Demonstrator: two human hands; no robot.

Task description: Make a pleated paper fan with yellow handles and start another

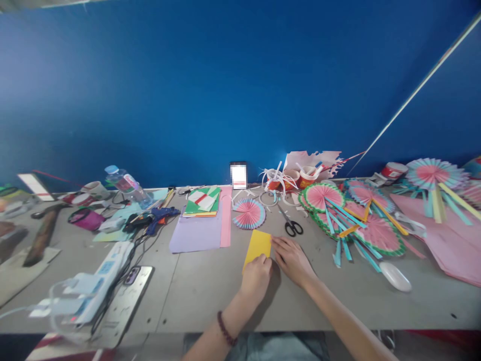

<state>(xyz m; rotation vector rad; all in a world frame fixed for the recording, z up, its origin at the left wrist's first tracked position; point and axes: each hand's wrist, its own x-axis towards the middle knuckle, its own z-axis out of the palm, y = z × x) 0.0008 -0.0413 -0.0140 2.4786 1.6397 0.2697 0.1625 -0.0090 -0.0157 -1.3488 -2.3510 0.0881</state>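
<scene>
A yellow sheet of paper (257,244) lay on the table (210,296), slanting slightly, directly in front of the person. The left hand (257,277) rested over its lower right part with fingers curled in; whether they pinched the paper or only pressed it could not be told. The right hand (293,258) was stretched out low, fingers close together, its fingertips at the sheet's right edge; whether they gripped that edge could not be told either.

Just beyond the sheet sat a pleated pink-and-blue paper rosette (249,214), with black-handled scissors (293,228) to its right. Left of the rosette, a pink strip (226,218) lay beside a lilac sheet (196,234), which bore green-and-white papers (203,200).

Farther right, watermelon-like paper fans (353,215) overlapped near a white computer mouse (396,277). Farther left were a blue glue gun (160,219), a phone (130,296) and a white power strip (107,278). A lit screen (239,176) stood against the blue wall (225,90).
</scene>
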